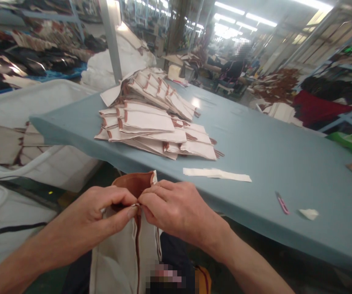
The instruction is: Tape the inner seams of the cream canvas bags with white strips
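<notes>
My left hand point(111, 214) and my right hand point(171, 206) meet at the upper edge of a cream sewn piece with brown lining point(119, 253). The thumb and fingers of the left hand pinch its edge beside a brown-edged seam. My right hand is closed at the same spot, its fingertips partly hidden behind its own knuckles. Above the hands the brown lining shows where the piece gapes. The piece hangs down over my lap, in front of the table edge.
A blue-green table point(255, 143) carries stacked cream pieces point(148, 116), white strips point(215, 174), pink thread snips point(282, 203) and a white scrap point(308, 213). White bins point(62, 92) stand at left. A person point(235, 69) sits far back. Green plastic point(349, 143) lies at right.
</notes>
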